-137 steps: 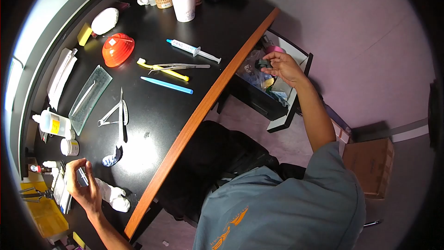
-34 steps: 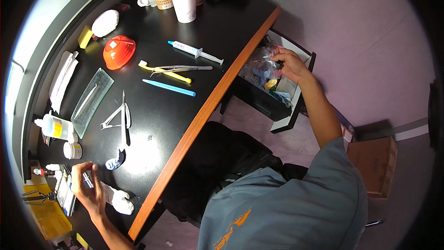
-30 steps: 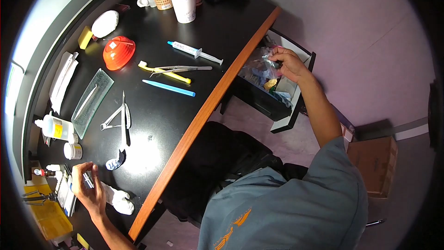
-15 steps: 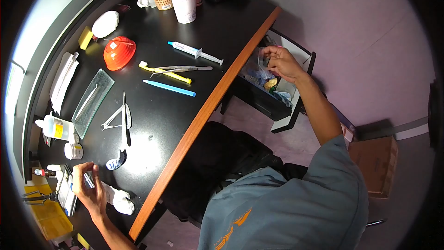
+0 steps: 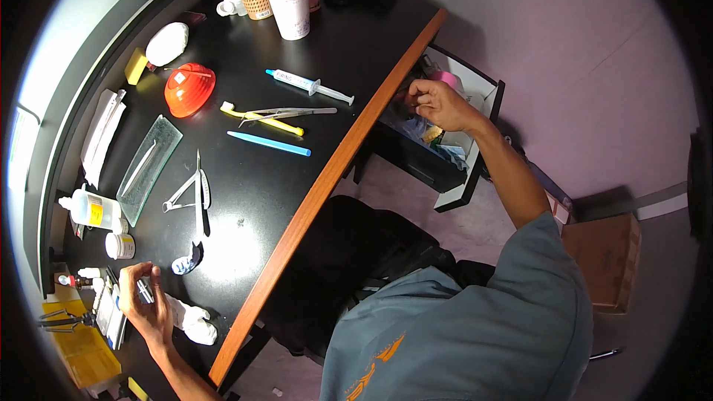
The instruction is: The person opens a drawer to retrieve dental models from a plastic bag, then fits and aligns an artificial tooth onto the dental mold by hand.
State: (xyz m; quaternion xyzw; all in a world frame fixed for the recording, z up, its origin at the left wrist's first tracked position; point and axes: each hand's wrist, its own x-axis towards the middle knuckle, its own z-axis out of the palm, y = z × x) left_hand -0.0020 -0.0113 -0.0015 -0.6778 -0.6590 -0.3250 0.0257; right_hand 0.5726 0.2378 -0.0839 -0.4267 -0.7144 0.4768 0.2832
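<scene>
My right hand (image 5: 445, 106) is over the open drawer (image 5: 486, 100), fingers pinched on what looks like a clear plastic bag (image 5: 403, 107), largely lost against the dark drawer front. My left hand (image 5: 151, 310) hovers at the near left of the desk, fingers curled toward the thumb around a small silvery piece (image 5: 145, 291) I cannot make out. Beside it lie a white crumpled cloth (image 5: 194, 323) and a small blue-and-white moulded piece (image 5: 186, 260). Further up are a metal caliper (image 5: 199, 193), a blue stick (image 5: 269, 143), tweezers (image 5: 297, 112) across a yellow toothbrush (image 5: 278, 125), and a syringe (image 5: 308, 86).
A glass slab (image 5: 152, 171) with a thin tool lies left, near a red bowl (image 5: 190, 90), a squeeze bottle (image 5: 93, 208) and a white jar (image 5: 119, 246). An orange-lidded cup (image 5: 288, 11) stands at the back. The wooden desk edge (image 5: 327, 178) borders the drawer; a cardboard box (image 5: 601, 263) sits right.
My right hand has shifted slightly left over the drawer with the clear plastic, uncovering a pink item behind it. My left hand has hardly moved. The view has shifted slightly.
</scene>
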